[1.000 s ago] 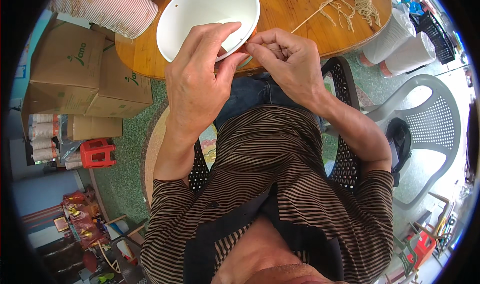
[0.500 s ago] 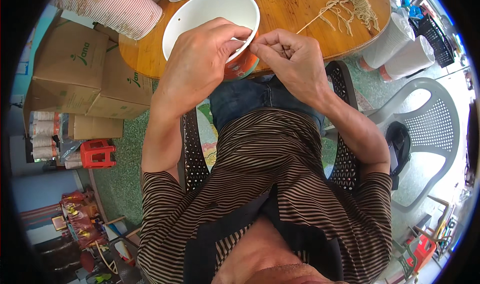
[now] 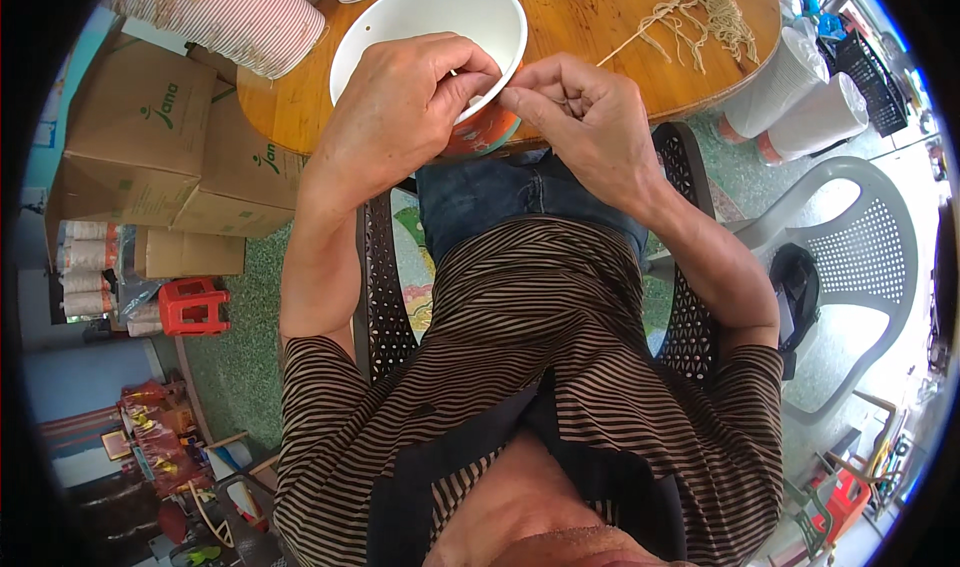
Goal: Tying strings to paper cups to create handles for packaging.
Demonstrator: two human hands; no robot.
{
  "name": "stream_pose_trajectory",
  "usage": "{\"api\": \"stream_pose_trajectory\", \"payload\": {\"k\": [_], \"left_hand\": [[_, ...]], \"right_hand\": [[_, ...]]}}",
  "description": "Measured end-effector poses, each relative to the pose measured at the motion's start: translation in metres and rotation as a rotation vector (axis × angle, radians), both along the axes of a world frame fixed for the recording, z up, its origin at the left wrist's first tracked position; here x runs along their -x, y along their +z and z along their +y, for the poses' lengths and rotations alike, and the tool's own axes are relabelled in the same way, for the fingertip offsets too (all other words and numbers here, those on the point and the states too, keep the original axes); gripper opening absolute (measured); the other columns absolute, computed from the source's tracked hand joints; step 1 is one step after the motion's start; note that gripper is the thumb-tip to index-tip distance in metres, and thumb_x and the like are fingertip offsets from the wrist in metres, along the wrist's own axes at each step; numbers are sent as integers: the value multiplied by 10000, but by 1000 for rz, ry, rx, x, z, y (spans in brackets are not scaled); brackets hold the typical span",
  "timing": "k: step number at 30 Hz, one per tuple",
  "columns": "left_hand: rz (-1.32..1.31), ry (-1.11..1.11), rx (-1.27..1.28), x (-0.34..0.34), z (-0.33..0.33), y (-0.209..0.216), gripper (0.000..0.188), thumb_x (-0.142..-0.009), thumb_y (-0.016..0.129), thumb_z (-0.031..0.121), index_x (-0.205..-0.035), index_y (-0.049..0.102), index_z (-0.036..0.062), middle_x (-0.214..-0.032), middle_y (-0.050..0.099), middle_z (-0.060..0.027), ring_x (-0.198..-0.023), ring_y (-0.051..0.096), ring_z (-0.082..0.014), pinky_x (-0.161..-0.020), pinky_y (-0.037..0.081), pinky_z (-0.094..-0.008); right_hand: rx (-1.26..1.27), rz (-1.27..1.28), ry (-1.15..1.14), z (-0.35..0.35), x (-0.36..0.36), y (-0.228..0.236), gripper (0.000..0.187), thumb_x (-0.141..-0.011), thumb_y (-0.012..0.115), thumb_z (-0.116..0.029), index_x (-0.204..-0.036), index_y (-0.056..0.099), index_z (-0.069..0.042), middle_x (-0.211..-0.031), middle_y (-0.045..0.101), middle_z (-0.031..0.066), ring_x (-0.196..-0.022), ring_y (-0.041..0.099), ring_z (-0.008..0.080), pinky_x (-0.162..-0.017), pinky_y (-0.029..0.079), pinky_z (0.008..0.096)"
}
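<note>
A round paper tub (image 3: 382, 27), white inside and orange and green outside, tilts at the near edge of the table. A small hole shows near its far left rim. My left hand (image 3: 395, 117) reaches over the opening, thumb and forefinger closed together just inside the right rim. Whatever is between those fingertips is too small to make out. Outside the same rim, my right hand (image 3: 590, 117) pinches a thin tan cord (image 3: 617, 52). From behind that hand the cord runs over the tabletop to a loose bundle of cords (image 3: 722, 17) at the far right.
Stacked striped paper tubs (image 3: 235, 12) lie at the table's (image 3: 570, 12) left end. Cardboard boxes (image 3: 135, 117) and a red stool (image 3: 193, 307) stand on the left. To the right are bagged tub stacks (image 3: 820, 107) and a grey plastic chair (image 3: 860, 237).
The tub has shifted slightly right and away from me. The fingers of my left hand have moved a little along the inner rim. My right hand keeps its pinch almost in place.
</note>
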State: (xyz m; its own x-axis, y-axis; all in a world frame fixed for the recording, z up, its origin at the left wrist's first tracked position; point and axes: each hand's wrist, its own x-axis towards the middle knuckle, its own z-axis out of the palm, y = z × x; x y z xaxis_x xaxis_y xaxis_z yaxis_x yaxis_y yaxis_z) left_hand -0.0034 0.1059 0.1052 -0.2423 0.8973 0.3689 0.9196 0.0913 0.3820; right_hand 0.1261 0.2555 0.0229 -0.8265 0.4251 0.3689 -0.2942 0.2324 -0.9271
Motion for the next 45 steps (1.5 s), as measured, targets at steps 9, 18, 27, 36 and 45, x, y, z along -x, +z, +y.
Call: {"api": "stream_pose_trajectory", "payload": {"k": [9,18,27,36,45], "left_hand": [[-187,211,-68,6,-10,4,123,-996,611,97,-991,673,-9,-837,724,-133,-690,709,-235,-652,539,-362],[-431,63,-329,4,-20,6,128,-1056,599,88,-1016,680,-3,-893,723,-30,-731,660,-80,-633,552,-240],[-497,-1,-332,8,-11,-2,145,-1055,605,94,-1001,680,-18,-902,707,-26,-741,616,-64,-624,542,-229],[-457,213,-368,11,-18,-4,325,-1020,698,242,-1225,705,-9,-1078,739,-59,-869,644,-81,-685,549,-241],[-383,206,-290,1,-12,-5,237,-933,760,191,-1017,771,-30,-822,768,-83,-757,700,-134,-711,552,-284]], "right_hand": [[-342,65,-37,8,10,13,296,-988,690,-175,-1259,671,-56,-602,481,87,-513,481,171,-521,415,324],[-256,-10,80,3,22,34,234,-933,749,-215,-1014,760,4,-566,459,11,-548,437,69,-513,374,297],[-59,20,114,-7,25,25,265,-978,716,-214,-1005,749,48,-718,653,9,-641,520,36,-550,426,246],[96,24,93,-14,24,26,244,-1001,687,-189,-1033,744,46,-781,690,-3,-683,537,19,-576,436,225],[72,37,114,-15,25,25,242,-1007,694,-187,-1054,744,46,-828,718,3,-724,589,22,-620,485,216]]}}
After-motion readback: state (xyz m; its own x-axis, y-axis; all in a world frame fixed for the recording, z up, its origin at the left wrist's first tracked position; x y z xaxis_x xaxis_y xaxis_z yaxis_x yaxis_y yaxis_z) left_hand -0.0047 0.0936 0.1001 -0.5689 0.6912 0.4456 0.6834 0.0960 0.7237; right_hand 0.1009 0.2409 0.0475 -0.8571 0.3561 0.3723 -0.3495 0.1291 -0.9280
